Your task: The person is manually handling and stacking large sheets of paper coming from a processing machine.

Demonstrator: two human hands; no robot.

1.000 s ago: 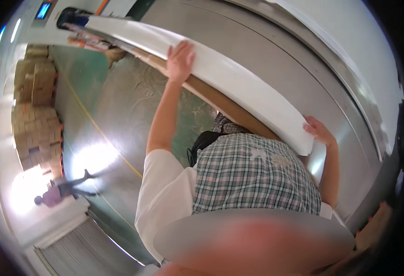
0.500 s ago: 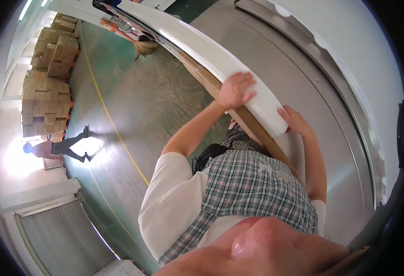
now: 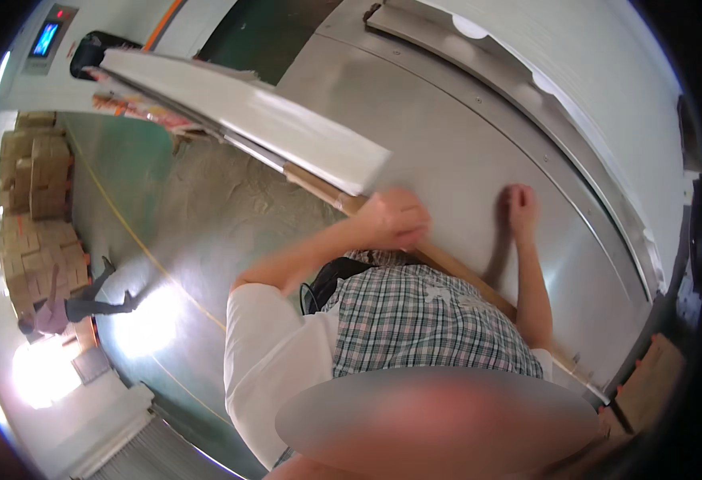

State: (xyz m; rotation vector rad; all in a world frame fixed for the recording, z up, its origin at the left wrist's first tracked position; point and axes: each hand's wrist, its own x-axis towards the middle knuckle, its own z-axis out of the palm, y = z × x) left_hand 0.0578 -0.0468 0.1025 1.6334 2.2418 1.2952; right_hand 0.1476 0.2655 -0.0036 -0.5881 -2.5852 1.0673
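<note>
Along the tabletop (image 3: 447,136) edge, white sheet (image 3: 287,128) lies seemingly unheld; left grip (image 3: 396,220), right grip (image 3: 521,211) curled, tightness unclear; remaining work unclear.

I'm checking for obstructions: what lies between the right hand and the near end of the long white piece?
In the head view, only bare metal surface shows between the right hand and the near end of the long white piece.

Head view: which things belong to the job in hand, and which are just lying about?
Likely the job's: long white piece; metal worktop; left hand; right hand.

Likely just lying about: stacked cartons, left; brown cardboard-like piece, far right.
</note>
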